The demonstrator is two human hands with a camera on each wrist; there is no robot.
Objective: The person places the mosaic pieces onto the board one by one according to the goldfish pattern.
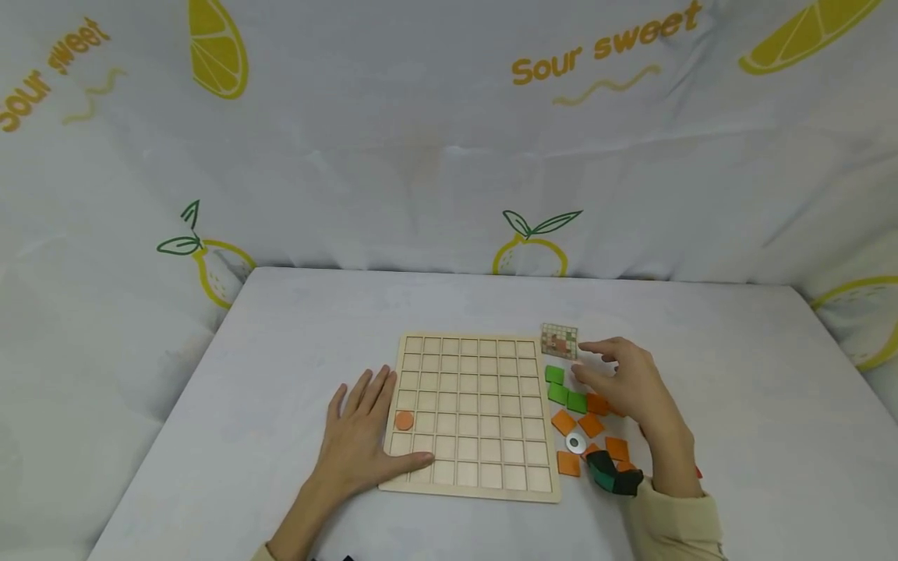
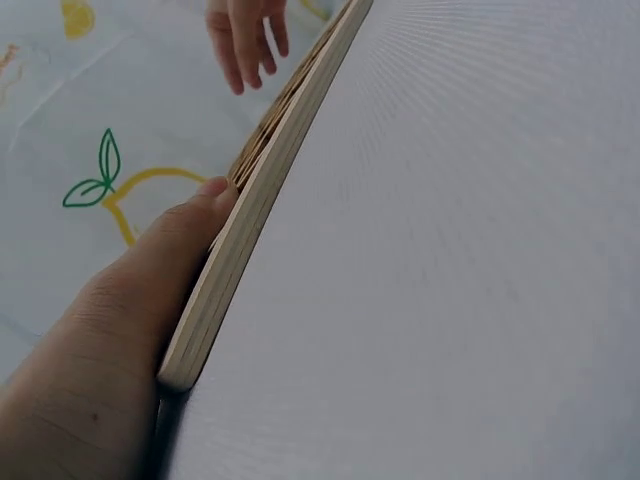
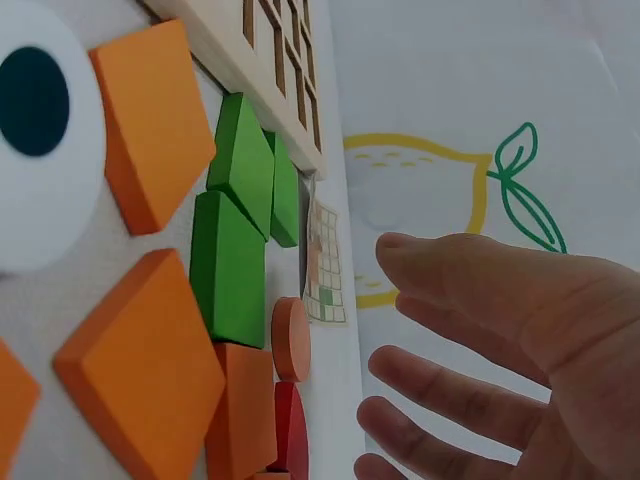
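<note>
A wooden grid board (image 1: 468, 426) lies on the white table with an orange disc (image 1: 404, 421) in a cell near its left edge. My left hand (image 1: 363, 444) lies with spread fingers along the board's left side, its thumb reaching over the lower left cells. Over the loose pieces right of the board hovers my right hand (image 1: 627, 382), thumb and index finger apart and nothing between them. It is nearest a small grid-patterned card (image 1: 559, 341). In the right wrist view, an orange disc (image 3: 288, 340) and a red piece (image 3: 290, 430) lie beyond green tiles (image 3: 228, 270).
Several orange tiles (image 1: 563, 422) and a white disc with a dark centre (image 3: 60, 210) lie right of the board. A dark green and black band (image 1: 610, 474) sits at my right wrist. A lemon-patterned cloth (image 1: 393, 195) hangs behind the table.
</note>
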